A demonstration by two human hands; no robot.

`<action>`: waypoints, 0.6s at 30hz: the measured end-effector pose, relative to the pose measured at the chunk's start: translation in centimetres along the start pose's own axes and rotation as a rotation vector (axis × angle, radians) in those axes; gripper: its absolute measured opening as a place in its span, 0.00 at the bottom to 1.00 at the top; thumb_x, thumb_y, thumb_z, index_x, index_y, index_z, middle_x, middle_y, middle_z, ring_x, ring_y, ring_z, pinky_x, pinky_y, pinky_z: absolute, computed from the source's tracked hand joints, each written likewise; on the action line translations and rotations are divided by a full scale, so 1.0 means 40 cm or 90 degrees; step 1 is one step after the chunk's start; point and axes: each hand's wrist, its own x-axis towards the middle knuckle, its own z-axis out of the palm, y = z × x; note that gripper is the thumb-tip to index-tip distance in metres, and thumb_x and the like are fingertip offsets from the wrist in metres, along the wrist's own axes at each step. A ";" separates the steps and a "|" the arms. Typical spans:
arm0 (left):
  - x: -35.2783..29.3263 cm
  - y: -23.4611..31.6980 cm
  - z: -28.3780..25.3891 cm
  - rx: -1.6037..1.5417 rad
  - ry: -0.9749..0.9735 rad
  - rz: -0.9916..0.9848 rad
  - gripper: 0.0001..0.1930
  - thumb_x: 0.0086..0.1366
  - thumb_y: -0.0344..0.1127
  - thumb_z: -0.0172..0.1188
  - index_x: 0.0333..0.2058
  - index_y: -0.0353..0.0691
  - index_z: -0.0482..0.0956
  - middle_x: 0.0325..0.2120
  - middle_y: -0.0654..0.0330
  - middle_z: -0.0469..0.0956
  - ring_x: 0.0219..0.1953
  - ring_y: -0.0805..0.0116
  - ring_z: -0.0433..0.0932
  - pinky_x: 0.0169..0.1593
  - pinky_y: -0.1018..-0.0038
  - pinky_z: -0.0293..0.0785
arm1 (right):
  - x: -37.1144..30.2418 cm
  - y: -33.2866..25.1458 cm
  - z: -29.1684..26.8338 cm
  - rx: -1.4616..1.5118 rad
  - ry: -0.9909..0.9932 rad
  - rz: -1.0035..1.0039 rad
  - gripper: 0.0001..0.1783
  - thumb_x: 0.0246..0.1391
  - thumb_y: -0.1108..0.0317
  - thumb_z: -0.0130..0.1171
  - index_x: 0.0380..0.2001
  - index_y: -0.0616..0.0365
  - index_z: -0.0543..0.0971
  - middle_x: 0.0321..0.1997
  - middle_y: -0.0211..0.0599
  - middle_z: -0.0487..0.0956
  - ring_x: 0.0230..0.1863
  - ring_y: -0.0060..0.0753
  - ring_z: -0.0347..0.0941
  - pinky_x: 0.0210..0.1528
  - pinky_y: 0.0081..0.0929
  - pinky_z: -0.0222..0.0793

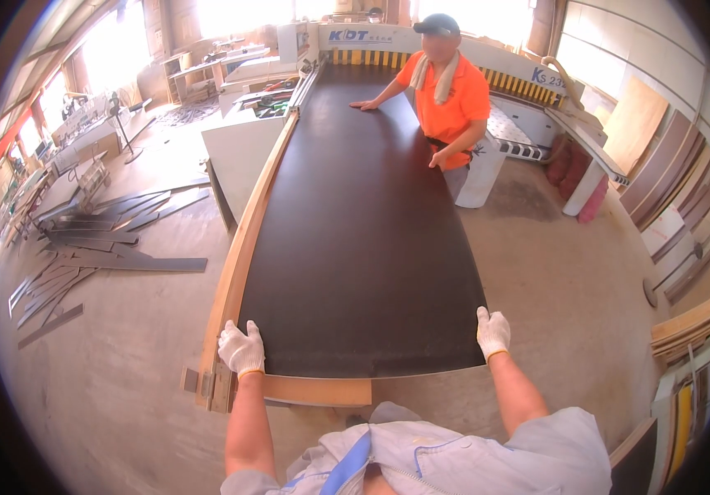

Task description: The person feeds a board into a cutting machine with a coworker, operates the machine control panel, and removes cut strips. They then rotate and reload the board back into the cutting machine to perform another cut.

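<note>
A long dark brown panel [355, 247] stretches away from me to a large panel saw [371, 35] at the back. My left hand [242, 348], in a white knitted glove, grips the panel's near left corner, thumb on top. Around the near right edge closes my right hand [494, 332], gloved the same way, its thumb also up. The fingers under the panel are hidden. Along the left side runs a wooden rail [243, 247], close beside my left hand. A wooden support board [322, 391] shows below the panel's near edge.
A co-worker in an orange shirt [454, 95] stands at the panel's right side, one hand [363, 105] flat on it. Dark offcut strips [115, 252] litter the floor at left. A white cabinet [239, 153] stands left of the rail. Boards [669, 181] lean along the right wall.
</note>
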 end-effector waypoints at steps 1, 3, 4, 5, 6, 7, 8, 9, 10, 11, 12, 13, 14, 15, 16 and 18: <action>0.001 -0.003 0.004 0.000 0.010 -0.002 0.32 0.78 0.58 0.71 0.64 0.34 0.85 0.53 0.41 0.91 0.57 0.41 0.90 0.62 0.48 0.87 | -0.004 -0.002 0.000 0.035 0.018 0.009 0.39 0.78 0.34 0.63 0.48 0.69 0.89 0.52 0.70 0.91 0.59 0.74 0.88 0.63 0.62 0.81; 0.000 0.003 0.000 -0.002 0.005 -0.009 0.32 0.78 0.58 0.71 0.64 0.34 0.85 0.53 0.42 0.91 0.58 0.41 0.90 0.62 0.48 0.87 | -0.012 -0.005 -0.004 0.068 0.037 0.020 0.37 0.77 0.36 0.67 0.49 0.68 0.89 0.52 0.68 0.92 0.59 0.72 0.89 0.63 0.60 0.82; -0.002 0.006 -0.002 -0.003 0.002 -0.018 0.32 0.77 0.58 0.72 0.64 0.34 0.85 0.54 0.42 0.91 0.58 0.41 0.90 0.63 0.48 0.87 | -0.016 -0.007 -0.007 0.075 0.044 0.024 0.36 0.75 0.37 0.69 0.49 0.68 0.89 0.52 0.67 0.92 0.58 0.71 0.89 0.63 0.60 0.82; -0.003 0.007 -0.003 -0.004 0.001 -0.018 0.32 0.77 0.58 0.72 0.64 0.34 0.85 0.54 0.42 0.91 0.58 0.41 0.90 0.63 0.48 0.87 | -0.017 -0.008 -0.010 0.082 0.051 0.028 0.35 0.74 0.37 0.71 0.50 0.67 0.89 0.51 0.66 0.93 0.58 0.70 0.90 0.63 0.59 0.82; -0.005 0.008 -0.004 -0.001 0.011 -0.020 0.32 0.77 0.58 0.72 0.64 0.35 0.85 0.54 0.42 0.91 0.58 0.42 0.90 0.62 0.48 0.87 | -0.016 -0.007 -0.011 0.081 0.051 0.027 0.35 0.74 0.37 0.71 0.50 0.67 0.89 0.51 0.66 0.93 0.58 0.70 0.90 0.63 0.59 0.82; -0.007 0.009 -0.005 0.003 0.021 -0.022 0.32 0.77 0.58 0.72 0.63 0.35 0.85 0.54 0.42 0.91 0.58 0.42 0.90 0.62 0.48 0.87 | -0.015 -0.006 -0.010 0.081 0.051 0.027 0.35 0.74 0.37 0.71 0.50 0.67 0.88 0.52 0.66 0.93 0.58 0.70 0.90 0.63 0.59 0.82; -0.007 0.011 -0.009 0.003 0.021 -0.022 0.32 0.77 0.58 0.72 0.63 0.35 0.85 0.54 0.42 0.91 0.58 0.42 0.90 0.62 0.48 0.87 | -0.016 -0.007 -0.010 0.082 0.050 0.027 0.36 0.74 0.37 0.71 0.50 0.67 0.88 0.52 0.66 0.92 0.58 0.71 0.90 0.63 0.58 0.83; -0.007 0.013 -0.013 -0.002 0.014 -0.027 0.32 0.77 0.58 0.72 0.63 0.35 0.85 0.54 0.42 0.91 0.58 0.42 0.90 0.62 0.48 0.87 | -0.017 -0.007 -0.011 0.081 0.050 0.027 0.36 0.74 0.37 0.71 0.50 0.67 0.88 0.52 0.66 0.92 0.58 0.71 0.90 0.63 0.58 0.83; -0.007 0.015 -0.018 -0.006 0.007 -0.032 0.32 0.77 0.58 0.72 0.63 0.35 0.85 0.53 0.43 0.91 0.58 0.42 0.90 0.62 0.48 0.88 | -0.018 -0.008 -0.012 0.079 0.050 0.030 0.36 0.74 0.37 0.71 0.50 0.68 0.88 0.52 0.66 0.92 0.58 0.70 0.90 0.63 0.59 0.83; -0.008 0.018 -0.021 -0.007 0.007 -0.031 0.32 0.77 0.58 0.72 0.63 0.35 0.85 0.53 0.43 0.91 0.58 0.42 0.90 0.62 0.48 0.88 | -0.019 -0.009 -0.014 0.077 0.050 0.033 0.36 0.74 0.37 0.71 0.50 0.68 0.88 0.52 0.66 0.93 0.58 0.70 0.90 0.63 0.59 0.82; -0.009 0.021 -0.024 -0.008 0.007 -0.029 0.32 0.77 0.58 0.72 0.63 0.35 0.85 0.53 0.43 0.91 0.57 0.42 0.90 0.62 0.48 0.88 | -0.017 -0.005 -0.012 0.077 0.051 0.034 0.36 0.74 0.37 0.71 0.50 0.68 0.88 0.52 0.66 0.93 0.58 0.70 0.90 0.63 0.59 0.82; -0.009 0.024 -0.027 -0.009 0.008 -0.026 0.32 0.77 0.58 0.72 0.63 0.35 0.85 0.53 0.43 0.91 0.57 0.42 0.90 0.61 0.48 0.88 | -0.012 0.000 -0.008 0.074 0.055 0.033 0.36 0.74 0.37 0.71 0.51 0.68 0.89 0.52 0.66 0.93 0.58 0.70 0.90 0.63 0.59 0.82; -0.010 0.021 -0.028 -0.008 0.008 -0.027 0.32 0.77 0.58 0.72 0.63 0.35 0.85 0.53 0.43 0.91 0.57 0.42 0.90 0.61 0.48 0.88 | -0.013 -0.001 -0.009 0.070 0.057 0.032 0.36 0.74 0.37 0.71 0.51 0.68 0.89 0.52 0.66 0.93 0.59 0.70 0.90 0.64 0.59 0.82; -0.011 0.018 -0.029 -0.008 0.009 -0.021 0.32 0.77 0.57 0.72 0.64 0.35 0.85 0.52 0.43 0.91 0.57 0.42 0.90 0.61 0.48 0.88 | -0.013 -0.002 -0.011 0.070 0.057 0.032 0.36 0.74 0.37 0.71 0.51 0.68 0.89 0.52 0.66 0.93 0.59 0.70 0.90 0.64 0.59 0.82; -0.011 0.016 -0.030 -0.008 0.011 -0.016 0.32 0.77 0.57 0.72 0.64 0.34 0.85 0.52 0.43 0.91 0.57 0.42 0.91 0.62 0.48 0.88 | -0.012 -0.003 -0.012 0.078 0.046 0.035 0.37 0.74 0.36 0.71 0.51 0.68 0.89 0.53 0.67 0.93 0.59 0.70 0.90 0.64 0.58 0.82; -0.005 0.011 -0.032 -0.005 0.001 -0.023 0.32 0.77 0.57 0.72 0.64 0.34 0.85 0.53 0.42 0.91 0.57 0.42 0.91 0.62 0.49 0.88 | -0.012 -0.005 -0.013 0.087 0.036 0.037 0.37 0.73 0.36 0.71 0.52 0.69 0.90 0.54 0.67 0.92 0.59 0.70 0.90 0.65 0.58 0.82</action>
